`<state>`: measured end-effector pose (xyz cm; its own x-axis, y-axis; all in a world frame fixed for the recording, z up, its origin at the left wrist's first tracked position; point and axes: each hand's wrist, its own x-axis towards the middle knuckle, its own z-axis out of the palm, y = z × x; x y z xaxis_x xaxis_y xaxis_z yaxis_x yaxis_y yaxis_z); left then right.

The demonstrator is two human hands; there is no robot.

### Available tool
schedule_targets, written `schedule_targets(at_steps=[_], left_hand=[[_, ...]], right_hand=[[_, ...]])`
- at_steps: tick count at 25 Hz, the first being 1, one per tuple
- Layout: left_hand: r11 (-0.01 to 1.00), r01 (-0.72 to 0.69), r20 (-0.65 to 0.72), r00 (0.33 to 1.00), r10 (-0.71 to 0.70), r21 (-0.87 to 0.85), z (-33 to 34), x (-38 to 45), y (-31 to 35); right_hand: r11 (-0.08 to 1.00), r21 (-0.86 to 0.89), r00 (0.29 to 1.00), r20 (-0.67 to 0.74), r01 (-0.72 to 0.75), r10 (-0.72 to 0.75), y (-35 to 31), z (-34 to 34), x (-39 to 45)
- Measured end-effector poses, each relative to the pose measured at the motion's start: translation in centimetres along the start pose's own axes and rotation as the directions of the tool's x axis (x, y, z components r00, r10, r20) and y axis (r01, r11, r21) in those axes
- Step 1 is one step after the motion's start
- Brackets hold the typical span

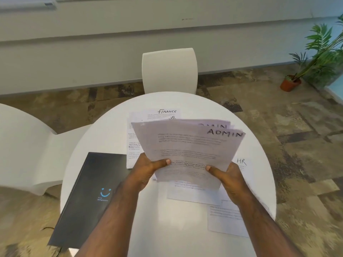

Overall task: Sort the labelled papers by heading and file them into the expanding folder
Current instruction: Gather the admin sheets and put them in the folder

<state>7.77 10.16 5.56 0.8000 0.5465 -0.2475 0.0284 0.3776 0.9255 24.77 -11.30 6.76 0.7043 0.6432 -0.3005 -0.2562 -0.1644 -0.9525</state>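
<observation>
The fanned white sheets headed ADMIN (187, 145), blurred and held mid-frame, hide much of the FINANCE and HR papers (168, 113) lying beyond on the round white table (167, 219). A black folder (87, 197) lies lower left. White chairs and patterned carpet surround the table. The left hand (148, 168) and the right hand (229, 176) pinch the fan's lower edge, thumbs on top.

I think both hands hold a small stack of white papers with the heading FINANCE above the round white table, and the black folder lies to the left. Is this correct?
Not quite. The head view shows the small stack of white papers, held by the left hand and right hand above the round white table, headed ADMIN, not FINANCE. The black folder does lie to the left.
</observation>
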Motion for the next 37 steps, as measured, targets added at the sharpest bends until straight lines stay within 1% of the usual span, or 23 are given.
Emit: schedule_targets(at_steps=[2,3,7,10,12,16,20,23,24,25,26,27,28,29,30,31,32,33,34,37], left_hand=[[0.998,-0.061,0.025,0.998,0.061,0.017,0.2,-0.7,0.3],[0.997,-0.071,0.024,0.997,0.07,0.031,0.3,-1.1,0.2],[0.997,0.015,-0.077,0.997,-0.009,0.075,0.1,-2.8,-1.2],[0.997,0.052,-0.132,0.99,-0.044,0.057,0.3,-3.6,-2.5],[0.998,0.049,-0.156,0.987,-0.043,0.03,0.6,-3.6,-2.4],[1.0,-0.012,-0.17,0.985,0.012,0.002,0.7,-3.4,-1.9],[1.0,0.009,-0.215,0.977,-0.008,0.002,1.2,-3.6,-2.6],[1.0,-0.02,-0.195,0.981,0.021,0.003,0.8,-3.2,-2.2],[0.999,-0.031,-0.195,0.98,0.034,0.019,0.0,-2.9,-1.9],[0.998,-0.031,-0.224,0.974,0.044,0.062,-1.0,-2.6,-1.8],[0.991,-0.002,-0.289,0.956,0.042,0.136,-2.4,-2.5,-1.7],[0.969,0.068,-0.395,0.918,0.032,0.239,-4.0,-2.6,-1.9],[0.917,0.179,-0.528,0.848,0.039,0.356,-5.7,-3.1,-2.4],[0.828,0.318,-0.644,0.762,0.067,0.462,-7.2,-3.9,-3.1],[0.696,0.454,-0.703,0.704,0.102,0.556,-8.8,-4.8,-4.1],[0.526,0.562,-0.706,0.699,0.11,0.638,-10.3,-5.6,-5.5],[0.356,0.625,-0.687,0.724,0.07,0.695,-11.3,-6.5,-7.0],[0.232,0.648,-0.668,0.744,0.011,0.726,-11.9,-7.2,-8.2],[0.158,0.65,-0.653,0.756,-0.038,0.743,-12.2,-7.8,-9.0],[0.067,0.644,-0.637,0.764,-0.104,0.762,-12.0,-8.5,-10.2]], right_hand=[[1.0,-0.011,1.0,-0.011,0.022,-0.022,0.1,0.2,-0.2],[1.0,-0.019,1.0,-0.019,0.021,-0.021,0.3,0.2,-0.3],[0.998,-0.068,0.999,-0.038,0.009,-0.012,1.9,0.5,-1.2],[0.993,-0.113,0.997,-0.071,-0.021,0.013,3.1,1.0,-1.4],[0.991,-0.129,0.996,-0.086,-0.025,0.014,3.2,1.3,-1.3],[0.989,-0.148,0.998,-0.049,0.028,-0.036,2.7,1.9,-1.1],[0.99,-0.139,0.996,-0.086,-0.036,0.024,3.8,2.4,-0.8],[0.987,-0.158,0.996,-0.088,-0.034,0.02,3.5,2.4,-0.1],[0.985,-0.172,0.996,-0.085,-0.03,0.015,3.0,2.2,0.3],[0.983,-0.18,0.996,-0.082,-0.033,0.018,2.6,1.8,0.7],[0.984,-0.174,0.996,-0.083,-0.043,0.029,2.2,1.3,1.0],[0.986,-0.159,0.996,-0.076,-0.055,0.044,2.0,0.7,1.1],[0.987,-0.146,0.996,-0.062,-0.071,0.063,1.8,0.3,1.1],[0.987,-0.135,0.996,-0.045,-0.084,0.078,1.8,-0.2,1.0],[0.987,-0.125,0.995,-0.03,-0.098,0.095,1.9,-0.3,0.8],[0.987,-0.118,0.994,-0.025,-0.112,0.11,2.2,-0.4,0.5],[0.986,-0.114,0.992,-0.027,-0.122,0.12,2.5,-0.3,0.2],[0.986,-0.108,0.991,-0.032,-0.13,0.127,3.0,-0.1,-0.1],[0.985,-0.102,0.99,-0.036,-0.14,0.136,3.4,0.0,-0.4],[0.98,-0.092,0.984,-0.036,-0.176,0.173,4.4,0.2,-1.0]])
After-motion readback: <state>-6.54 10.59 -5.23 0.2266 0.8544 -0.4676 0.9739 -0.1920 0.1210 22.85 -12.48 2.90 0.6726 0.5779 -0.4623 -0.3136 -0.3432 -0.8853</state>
